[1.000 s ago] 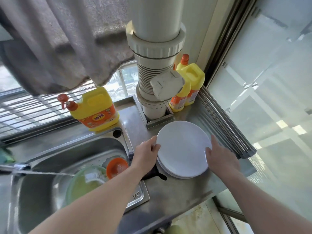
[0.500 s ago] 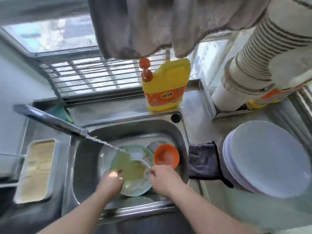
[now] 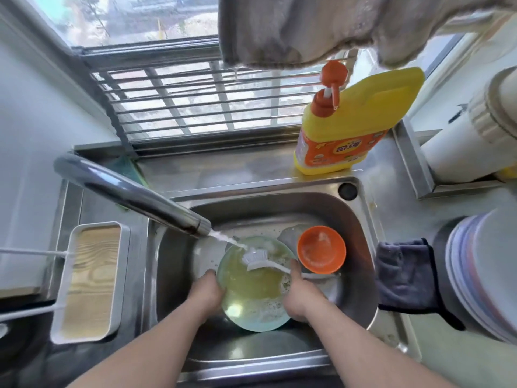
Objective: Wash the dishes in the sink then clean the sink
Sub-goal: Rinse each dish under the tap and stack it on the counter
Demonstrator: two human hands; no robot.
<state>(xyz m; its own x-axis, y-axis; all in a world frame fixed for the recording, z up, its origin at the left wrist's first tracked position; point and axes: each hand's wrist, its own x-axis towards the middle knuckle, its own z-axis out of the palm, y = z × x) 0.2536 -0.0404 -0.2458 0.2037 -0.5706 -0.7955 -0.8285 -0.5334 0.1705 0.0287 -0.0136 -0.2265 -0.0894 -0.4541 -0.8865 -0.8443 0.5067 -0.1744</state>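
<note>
A pale green plate (image 3: 251, 292) holding soapy water lies in the steel sink (image 3: 361, 228). My left hand (image 3: 205, 295) grips its left rim and my right hand (image 3: 299, 295) grips its right rim. A white dish brush (image 3: 256, 257) lies across the plate's far edge, its handle running right past my right thumb. The faucet (image 3: 134, 191) pours a stream onto the plate by the brush head. An orange bowl (image 3: 321, 249) sits in the sink to the right of the plate. Other dishes lie partly hidden under the plate.
A yellow detergent bottle (image 3: 352, 127) stands behind the sink. A stack of white plates (image 3: 484, 275) and a dark cloth (image 3: 405, 273) are on the counter at right. A white tray (image 3: 89, 281) sits left of the sink. A grey towel (image 3: 307, 26) hangs overhead.
Both hands left the stack of white plates at right, moved into the sink and took hold of the green plate by its rims. The view has swung left over the sink.
</note>
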